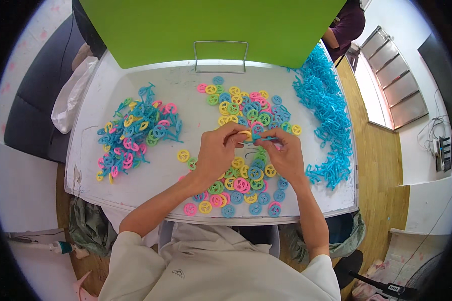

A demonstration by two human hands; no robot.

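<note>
My left hand [217, 149] pinches a small yellow plastic wheel [246, 134] at its fingertips. My right hand [286, 155] grips a thin blue plastic axle piece [262, 139] that meets the wheel between both hands. Under and around my hands lies a spread of loose pink, yellow, green and blue wheels [241, 188]. More loose wheels [246, 105] lie farther back on the white table [186, 100].
A heap of assembled blue frames with coloured wheels [133, 133] lies at the left. A long pile of bare blue frames [326, 115] runs along the right edge. A green board [211, 27] on a wire stand [221, 55] stands at the back. Another person [344, 30] is at the back right.
</note>
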